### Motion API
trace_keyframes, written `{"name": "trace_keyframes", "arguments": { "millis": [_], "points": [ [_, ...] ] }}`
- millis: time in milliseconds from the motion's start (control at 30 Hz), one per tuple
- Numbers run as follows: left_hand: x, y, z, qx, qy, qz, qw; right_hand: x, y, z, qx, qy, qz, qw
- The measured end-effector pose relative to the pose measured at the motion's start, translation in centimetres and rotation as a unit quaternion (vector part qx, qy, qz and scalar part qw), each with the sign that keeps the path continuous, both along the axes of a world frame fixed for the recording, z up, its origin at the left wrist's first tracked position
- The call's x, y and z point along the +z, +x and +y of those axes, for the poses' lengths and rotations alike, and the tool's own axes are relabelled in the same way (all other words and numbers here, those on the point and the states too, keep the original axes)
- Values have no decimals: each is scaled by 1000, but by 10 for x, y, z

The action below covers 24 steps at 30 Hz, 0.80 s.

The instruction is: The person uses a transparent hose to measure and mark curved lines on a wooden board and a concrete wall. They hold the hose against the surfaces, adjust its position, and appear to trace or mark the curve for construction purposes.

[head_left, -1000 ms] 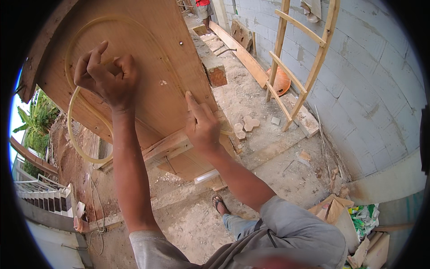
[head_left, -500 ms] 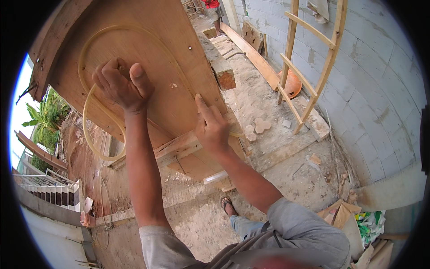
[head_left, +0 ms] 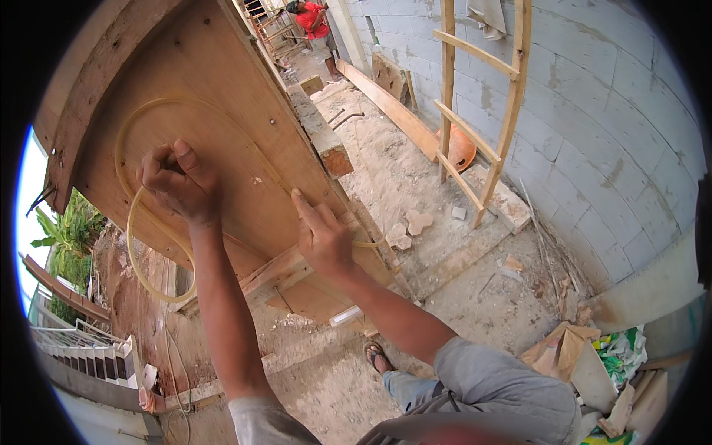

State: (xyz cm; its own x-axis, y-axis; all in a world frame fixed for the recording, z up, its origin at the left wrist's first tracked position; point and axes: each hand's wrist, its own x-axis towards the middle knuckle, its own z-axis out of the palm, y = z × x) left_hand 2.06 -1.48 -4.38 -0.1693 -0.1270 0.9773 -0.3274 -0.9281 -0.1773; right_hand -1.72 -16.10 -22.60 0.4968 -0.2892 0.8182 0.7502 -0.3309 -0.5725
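Note:
A yellowish clear hose (head_left: pixel 127 222) lies in a wide curve over a brown wooden panel (head_left: pixel 222 141), with a loop hanging past the panel's lower left edge. My left hand (head_left: pixel 182 182) is closed, fingers curled and thumb drawn in, where the hose meets it. To the right, my right hand (head_left: pixel 323 236) has its index finger stretched along the hose against the panel and its other fingers curled. The hose comes out again beyond that hand, near the panel's lower right edge. My palms and the hose inside them are hidden.
A wooden ladder (head_left: pixel 512 96) leans on the grey block wall (head_left: pixel 593 141) at right, with an orange bowl-shaped thing (head_left: pixel 461 150) behind it. A long plank (head_left: pixel 393 111) lies along the passage. Farther off stands a person in red (head_left: pixel 313 24). Sacks (head_left: pixel 619 356) lie at lower right.
The view has shifted, so the panel and both hands sit farther left and lower. My left thumb has moved in toward the curled fingers. My right index finger still lies along the hose.

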Motion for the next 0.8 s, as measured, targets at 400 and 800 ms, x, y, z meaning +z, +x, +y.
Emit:
{"name": "trace_keyframes", "arguments": {
  "millis": [400,800],
  "points": [
    [1,-7,6,62,31,11,998,-3,3,-1,9,-5,-15,1000],
    [0,0,4,47,-6,-5,999,2,0,-2,6,-4,-15,1000]
  ]
}}
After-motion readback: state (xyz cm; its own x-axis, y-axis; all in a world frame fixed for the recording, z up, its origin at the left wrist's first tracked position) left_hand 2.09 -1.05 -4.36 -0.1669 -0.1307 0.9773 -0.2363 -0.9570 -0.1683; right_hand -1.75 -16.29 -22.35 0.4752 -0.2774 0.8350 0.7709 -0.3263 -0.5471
